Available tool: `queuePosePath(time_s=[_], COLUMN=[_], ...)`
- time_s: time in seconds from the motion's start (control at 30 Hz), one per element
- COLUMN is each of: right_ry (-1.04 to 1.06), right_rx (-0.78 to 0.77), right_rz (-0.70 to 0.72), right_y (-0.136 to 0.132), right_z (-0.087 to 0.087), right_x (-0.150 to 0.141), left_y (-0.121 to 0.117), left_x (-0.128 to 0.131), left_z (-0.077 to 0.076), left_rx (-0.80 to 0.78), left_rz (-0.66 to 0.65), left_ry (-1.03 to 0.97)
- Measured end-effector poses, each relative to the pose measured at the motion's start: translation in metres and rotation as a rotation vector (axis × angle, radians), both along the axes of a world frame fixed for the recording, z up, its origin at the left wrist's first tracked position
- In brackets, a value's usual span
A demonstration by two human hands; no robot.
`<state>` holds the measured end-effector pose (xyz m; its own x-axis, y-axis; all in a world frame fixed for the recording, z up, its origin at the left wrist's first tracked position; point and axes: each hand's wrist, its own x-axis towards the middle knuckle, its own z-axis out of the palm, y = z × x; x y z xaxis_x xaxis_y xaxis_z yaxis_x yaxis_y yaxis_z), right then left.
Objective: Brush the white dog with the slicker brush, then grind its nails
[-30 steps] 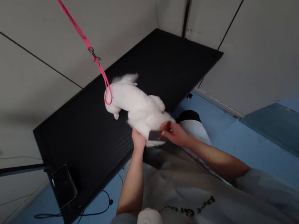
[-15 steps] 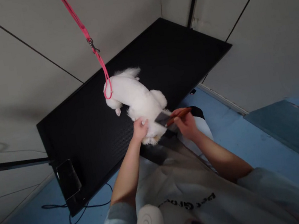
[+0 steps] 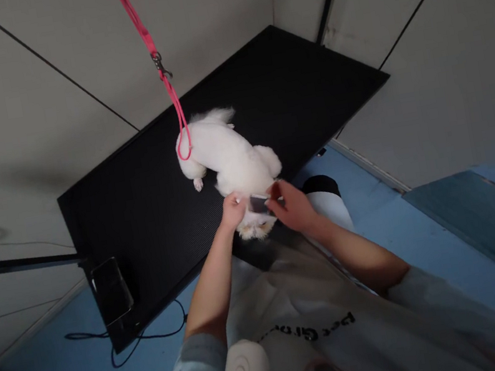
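Observation:
A small white dog is on the black table, its head towards me and against my apron. A pink loop lies around its rear body. My left hand is at the side of its head, fingers closed on the fur there. In my right hand is a slicker brush, its flat grey head over the top of the dog's head between my hands. My fingers hide the brush's handle now. Whether the bristles touch the fur, I cannot tell.
The pink leash hangs from above with a metal clip. A phone lies at the table's left end, with a black cable below. A white cylinder with a black top stands right of the table.
My right hand has turned and moved left, carrying the brush over the dog's head. The brown handle, plain before, is now hidden. My left hand stays at the dog's head.

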<state>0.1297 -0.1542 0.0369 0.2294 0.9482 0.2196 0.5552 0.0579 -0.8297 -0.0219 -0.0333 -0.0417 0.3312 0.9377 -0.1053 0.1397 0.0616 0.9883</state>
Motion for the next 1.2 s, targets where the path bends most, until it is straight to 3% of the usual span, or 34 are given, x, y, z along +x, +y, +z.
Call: queuePosePath(time_s=[0.07,0.2,0.27,0.37,0.43,0.5,0.57,0.67,0.8,0.97,1.1,1.13,1.2], right_ry=[0.022,-0.006,0.011,0.096,0.145,0.188,0.223,0.263,0.290,0.282,0.310,0.322,0.336], right_rx=[0.097,0.032,0.069,0.293,0.291,0.178,0.154,0.288,0.213,0.361,0.208,0.201,0.290], right_rz=[-0.075,0.169,0.093,-0.131,-0.030,0.101,0.031,-0.148,0.095,-0.179,0.109,0.080,-0.143], right_y=[0.000,0.002,0.004,0.005,0.003,0.002,0.001,0.000,0.000,0.004,0.004,0.004,0.004], right_z=[0.002,0.001,-0.001,-0.005,-0.009,-0.013,-0.018,-0.024,-0.030,-0.032,-0.035,-0.036,-0.038], right_x=[0.000,0.000,0.002,0.007,0.007,0.006,0.003,0.000,0.001,0.010,0.009,0.008,0.010], left_y=[0.000,-0.001,-0.001,-0.001,-0.001,-0.001,-0.001,-0.001,0.000,0.005,0.007,0.007,0.006], left_x=[-0.001,-0.005,-0.007,-0.012,-0.014,-0.015,-0.015,-0.016,-0.018,-0.023,-0.025,-0.025,-0.024], left_z=[-0.001,-0.004,-0.008,-0.016,-0.019,-0.020,-0.019,-0.016,-0.015,-0.018,-0.019,-0.019,-0.018], left_rx=[-0.017,-0.072,-0.064,-0.028,-0.038,-0.062,-0.080,-0.091,-0.085,-0.054,-0.043,-0.042,-0.042], left_rz=[0.014,0.004,0.024,0.081,0.083,0.067,0.042,0.020,0.047,0.050,0.064,0.067,0.077], left_ry=[-0.005,-0.023,-0.034,-0.058,-0.073,-0.085,-0.097,-0.103,-0.105,-0.102,-0.101,-0.101,-0.098])
